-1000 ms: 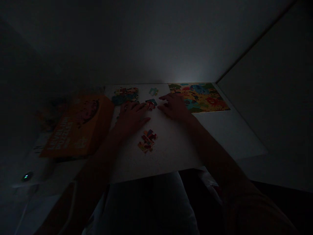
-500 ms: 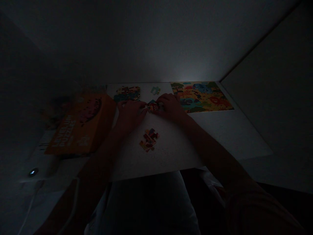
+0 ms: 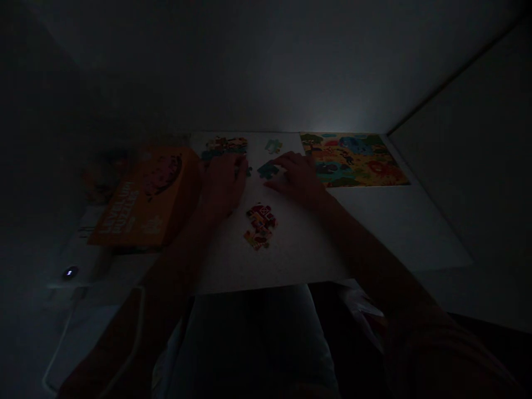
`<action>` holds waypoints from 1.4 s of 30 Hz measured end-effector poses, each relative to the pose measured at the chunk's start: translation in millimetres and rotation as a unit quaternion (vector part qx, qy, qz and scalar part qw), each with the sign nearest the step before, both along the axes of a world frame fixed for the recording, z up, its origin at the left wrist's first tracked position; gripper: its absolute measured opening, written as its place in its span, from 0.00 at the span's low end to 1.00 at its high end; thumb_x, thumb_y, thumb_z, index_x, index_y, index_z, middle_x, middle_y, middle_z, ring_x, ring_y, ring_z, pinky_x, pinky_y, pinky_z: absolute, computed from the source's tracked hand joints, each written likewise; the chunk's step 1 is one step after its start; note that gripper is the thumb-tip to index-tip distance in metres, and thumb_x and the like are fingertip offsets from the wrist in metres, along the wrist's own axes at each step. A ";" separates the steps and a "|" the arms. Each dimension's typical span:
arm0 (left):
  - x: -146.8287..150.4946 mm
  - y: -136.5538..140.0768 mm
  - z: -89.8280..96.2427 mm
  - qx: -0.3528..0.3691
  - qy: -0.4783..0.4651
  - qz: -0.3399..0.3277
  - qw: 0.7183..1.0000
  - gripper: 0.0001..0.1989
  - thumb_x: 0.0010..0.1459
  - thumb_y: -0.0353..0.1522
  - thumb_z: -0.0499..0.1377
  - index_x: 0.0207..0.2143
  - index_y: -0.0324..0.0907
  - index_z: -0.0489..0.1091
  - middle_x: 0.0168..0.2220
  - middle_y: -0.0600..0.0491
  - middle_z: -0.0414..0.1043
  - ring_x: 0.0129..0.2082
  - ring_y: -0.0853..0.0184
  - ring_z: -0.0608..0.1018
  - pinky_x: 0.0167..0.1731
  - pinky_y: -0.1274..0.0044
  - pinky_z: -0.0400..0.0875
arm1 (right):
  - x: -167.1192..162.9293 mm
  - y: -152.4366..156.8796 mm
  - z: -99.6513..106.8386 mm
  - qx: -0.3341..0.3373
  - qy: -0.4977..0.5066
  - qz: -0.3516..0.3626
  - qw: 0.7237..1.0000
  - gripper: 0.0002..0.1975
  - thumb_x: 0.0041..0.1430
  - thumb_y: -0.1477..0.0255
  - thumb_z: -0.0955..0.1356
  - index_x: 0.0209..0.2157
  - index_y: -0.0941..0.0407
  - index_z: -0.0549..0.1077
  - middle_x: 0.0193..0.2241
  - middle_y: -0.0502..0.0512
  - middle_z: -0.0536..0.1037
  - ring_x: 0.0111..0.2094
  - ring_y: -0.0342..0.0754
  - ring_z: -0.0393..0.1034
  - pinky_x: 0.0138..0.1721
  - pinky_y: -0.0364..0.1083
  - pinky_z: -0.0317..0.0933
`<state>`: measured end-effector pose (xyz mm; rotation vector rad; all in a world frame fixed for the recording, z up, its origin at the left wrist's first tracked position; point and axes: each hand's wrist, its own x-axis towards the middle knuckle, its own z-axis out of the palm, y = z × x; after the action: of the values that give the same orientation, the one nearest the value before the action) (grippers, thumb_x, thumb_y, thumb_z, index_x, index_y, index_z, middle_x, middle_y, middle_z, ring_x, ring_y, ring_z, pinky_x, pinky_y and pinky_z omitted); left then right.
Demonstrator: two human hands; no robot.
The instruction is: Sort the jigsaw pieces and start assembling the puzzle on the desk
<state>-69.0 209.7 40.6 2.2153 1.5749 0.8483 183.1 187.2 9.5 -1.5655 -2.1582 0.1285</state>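
In the dim head view, my left hand (image 3: 223,180) reaches over the far left pile of jigsaw pieces (image 3: 226,145). Its thumb and fingers are apart, with dark teal pieces (image 3: 248,172) under and beside the tips; a firm hold on any of them does not show. My right hand (image 3: 300,176) is open, its index fingertip touching the edge of a flat teal puzzle piece (image 3: 267,170) and its thumb lower down, apart from it. Nearer to me lies a small joined cluster of red and yellow pieces (image 3: 261,224), untouched by either hand.
An orange puzzle box (image 3: 137,208) stands on the left of the white table (image 3: 303,249). A colourful animal picture sheet (image 3: 353,160) lies at the far right, and a pale green piece (image 3: 273,146) near the wall. A cable (image 3: 62,346) hangs at lower left.
Both hands have left the red piece with a barn-like print, which now lies against the near cluster. My left hand moved to the pile, my right to the teal piece. The view shifted slightly.
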 end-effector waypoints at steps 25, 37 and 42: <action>0.0 -0.6 -2.4 -0.011 0.036 0.003 0.999 0.19 0.77 0.45 0.58 0.59 0.48 0.80 0.64 0.40 0.82 0.69 0.41 0.76 0.75 0.47 0.56 | -15.0 4.8 -6.8 -0.018 -0.002 -0.019 1.000 0.23 0.71 0.51 0.75 0.58 0.50 0.83 0.60 0.66 0.82 0.64 0.71 0.73 0.67 0.70 0.57; -0.6 -0.7 0.2 0.014 0.038 0.027 0.999 0.23 0.83 0.47 0.49 0.56 0.46 0.80 0.61 0.43 0.84 0.65 0.47 0.78 0.73 0.51 0.60 | 15.0 0.1 14.5 -0.095 0.173 0.298 0.934 0.09 0.68 0.62 0.76 0.46 0.48 0.83 0.49 0.56 0.88 0.50 0.56 0.82 0.58 0.56 0.71; -0.8 -2.2 2.0 0.009 0.063 0.047 0.997 0.20 0.81 0.43 0.51 0.57 0.48 0.79 0.62 0.43 0.83 0.66 0.47 0.78 0.72 0.53 0.62 | 37.3 7.7 9.8 -0.047 0.181 0.147 0.971 0.13 0.71 0.60 0.72 0.52 0.49 0.82 0.51 0.60 0.86 0.50 0.57 0.82 0.53 0.56 0.74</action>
<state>-69.9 207.5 42.6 2.2620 1.7482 0.7633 220.4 194.9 19.3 -1.1506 -2.0938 0.5740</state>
